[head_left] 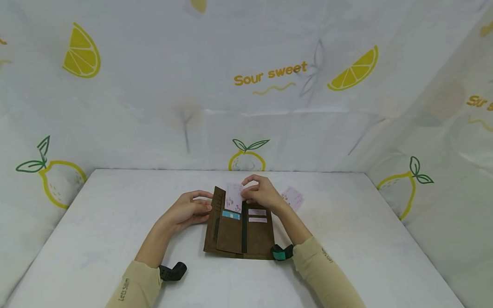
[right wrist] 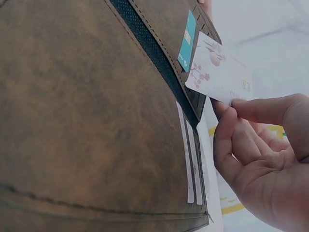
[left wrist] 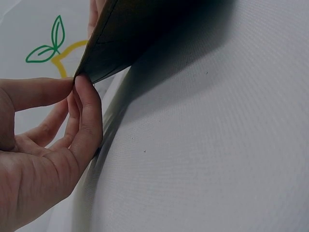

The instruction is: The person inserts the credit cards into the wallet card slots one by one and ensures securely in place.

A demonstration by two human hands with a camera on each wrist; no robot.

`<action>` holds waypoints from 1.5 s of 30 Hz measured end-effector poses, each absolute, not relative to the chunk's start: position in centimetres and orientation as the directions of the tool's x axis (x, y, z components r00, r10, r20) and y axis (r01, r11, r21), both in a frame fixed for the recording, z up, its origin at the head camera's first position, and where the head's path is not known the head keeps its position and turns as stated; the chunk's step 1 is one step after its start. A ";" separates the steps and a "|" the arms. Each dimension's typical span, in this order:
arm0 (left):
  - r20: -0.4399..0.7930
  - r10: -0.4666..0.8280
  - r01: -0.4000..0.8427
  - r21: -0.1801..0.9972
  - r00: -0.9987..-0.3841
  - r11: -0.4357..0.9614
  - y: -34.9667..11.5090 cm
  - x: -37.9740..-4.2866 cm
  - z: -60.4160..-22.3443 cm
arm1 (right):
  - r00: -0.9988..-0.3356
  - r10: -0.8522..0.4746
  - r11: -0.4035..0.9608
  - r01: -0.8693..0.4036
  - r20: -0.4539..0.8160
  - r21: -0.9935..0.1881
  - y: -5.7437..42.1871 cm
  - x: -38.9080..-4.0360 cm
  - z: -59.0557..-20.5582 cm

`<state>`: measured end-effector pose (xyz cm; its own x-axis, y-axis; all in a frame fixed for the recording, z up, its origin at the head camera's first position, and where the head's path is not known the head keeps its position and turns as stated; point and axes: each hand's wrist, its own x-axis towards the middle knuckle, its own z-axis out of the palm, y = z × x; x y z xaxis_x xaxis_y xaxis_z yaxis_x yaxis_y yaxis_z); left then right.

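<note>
Mid-frame, my left hand point(head_left: 187, 210) pinches the open wallet point(head_left: 230, 236), seemingly to steady it, while my right hand point(head_left: 266, 195) pinches a floral card point(head_left: 233, 201) over it.

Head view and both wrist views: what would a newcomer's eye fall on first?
Probably the open brown wallet near the middle of the white table, its left edge pinched by the left hand. At its upper left, the right hand pinches a pale flowered card beside a slotted blue card. Behind, yellow lemon prints brighten the backdrop.

free: table point(head_left: 88, 255), left side | in the way: left forearm point(head_left: 153, 248), wallet point(head_left: 231, 236)
</note>
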<state>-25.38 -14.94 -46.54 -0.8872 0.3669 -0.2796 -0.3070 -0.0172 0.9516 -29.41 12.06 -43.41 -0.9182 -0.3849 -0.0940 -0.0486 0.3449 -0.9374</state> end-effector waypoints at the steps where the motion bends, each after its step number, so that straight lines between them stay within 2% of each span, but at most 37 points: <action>1: -0.281 0.365 -0.308 0.951 -0.888 -0.016 -14.9 -25.4 -46.5 | -0.922 -0.377 0.343 -0.049 -0.089 -0.938 12.1 -29.6 -43.8; 14: -0.285 0.358 -0.313 0.949 -0.889 -0.022 -14.9 -25.3 -46.5 | -0.931 -0.349 0.320 -0.012 -0.106 -0.947 12.0 -29.8 -44.7; 45: -0.271 0.373 -0.297 0.955 -0.887 -0.012 -14.9 -25.2 -46.3 | -0.888 -0.451 0.455 -0.144 -0.088 -0.879 12.5 -29.7 -45.6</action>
<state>-25.19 -14.91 -46.28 -0.8872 0.3731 -0.2714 -0.2971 -0.0121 0.9548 -29.73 12.51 -45.62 -0.8880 -0.4512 -0.0883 -0.1437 0.4550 -0.8788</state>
